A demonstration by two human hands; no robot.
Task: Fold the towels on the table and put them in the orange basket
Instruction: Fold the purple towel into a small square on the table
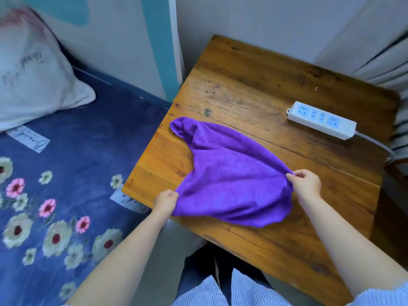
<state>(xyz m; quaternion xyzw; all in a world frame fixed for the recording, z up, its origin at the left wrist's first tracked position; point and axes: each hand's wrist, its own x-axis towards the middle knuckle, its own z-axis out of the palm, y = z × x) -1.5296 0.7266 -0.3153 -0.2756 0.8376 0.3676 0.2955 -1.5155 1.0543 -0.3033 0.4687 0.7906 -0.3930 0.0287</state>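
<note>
A purple towel (229, 173) lies spread and rumpled on the wooden table (254, 85), its far end bunched into a point at the upper left. My left hand (166, 200) pinches the towel's near left corner at the table's edge. My right hand (305, 183) pinches the near right corner, lifted slightly off the wood. The towel sags between both hands. No orange basket is in view.
A white power strip (321, 120) with its cable lies at the table's back right. A bed with a blue flowered sheet (66, 184) and a white pillow (33, 74) stands left of the table. Walls close in behind; striped fabric hangs at the far right.
</note>
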